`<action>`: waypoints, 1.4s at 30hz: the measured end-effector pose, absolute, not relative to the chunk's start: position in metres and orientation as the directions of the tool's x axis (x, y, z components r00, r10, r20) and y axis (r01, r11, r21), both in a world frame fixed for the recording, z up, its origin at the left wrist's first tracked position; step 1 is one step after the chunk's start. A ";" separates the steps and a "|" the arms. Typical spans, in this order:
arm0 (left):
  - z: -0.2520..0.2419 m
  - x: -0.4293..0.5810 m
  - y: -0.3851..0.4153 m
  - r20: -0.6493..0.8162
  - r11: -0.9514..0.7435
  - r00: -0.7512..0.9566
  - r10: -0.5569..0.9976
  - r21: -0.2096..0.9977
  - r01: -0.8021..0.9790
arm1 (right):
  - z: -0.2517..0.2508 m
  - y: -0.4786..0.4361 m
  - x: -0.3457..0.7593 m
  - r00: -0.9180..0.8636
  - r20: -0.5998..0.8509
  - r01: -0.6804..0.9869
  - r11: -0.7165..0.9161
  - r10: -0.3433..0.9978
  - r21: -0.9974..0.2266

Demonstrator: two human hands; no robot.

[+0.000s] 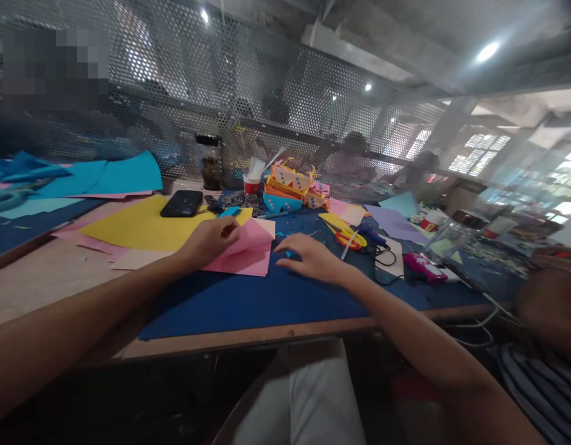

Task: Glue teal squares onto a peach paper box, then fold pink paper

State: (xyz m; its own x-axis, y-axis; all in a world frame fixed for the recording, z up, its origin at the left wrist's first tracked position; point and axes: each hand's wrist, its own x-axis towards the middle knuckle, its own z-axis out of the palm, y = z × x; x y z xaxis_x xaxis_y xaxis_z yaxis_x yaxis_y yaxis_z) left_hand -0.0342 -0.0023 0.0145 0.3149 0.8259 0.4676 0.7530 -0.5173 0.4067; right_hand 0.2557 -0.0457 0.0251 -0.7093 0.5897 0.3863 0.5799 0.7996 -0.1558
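Observation:
My left hand (210, 241) is closed in a pinch on the raised corner of a pink paper sheet (248, 253) that lies folded on the blue mat (248, 296). My right hand (311, 258) rests palm down on the mat just right of the pink sheet, fingers stretched out and spread. A small blue scrap lies by its fingertips. A large yellow sheet (137, 225) lies under and behind the pink one.
A black phone (182, 203) lies on the yellow sheet. Behind are a red paper cup (251, 183), folded paper boxes (290, 185), red-handled scissors (348, 238), cables and a pink tool (424, 267). Blue sheets (104, 176) lie at left. Another person's arm (549, 303) is at right.

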 end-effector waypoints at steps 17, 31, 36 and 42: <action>0.016 -0.036 -0.001 0.532 -0.562 0.320 0.784 0.392 0.728 | 0.020 -0.041 0.209 -0.739 0.368 0.623 0.781 0.564 0.054; 0.013 -0.032 -0.003 0.510 -0.572 0.356 0.783 0.367 0.733 | 0.013 -0.029 0.208 -0.537 0.461 0.393 0.693 0.706 -0.605; 0.014 -0.030 -0.007 0.495 -0.598 0.404 0.770 0.337 0.727 | 0.010 -0.031 0.202 -0.521 0.522 0.407 0.734 0.675 -0.543; 0.016 -0.025 -0.022 0.493 -0.684 0.503 0.710 0.311 0.660 | 0.004 -0.029 0.201 -0.555 0.525 0.545 0.759 0.646 -0.357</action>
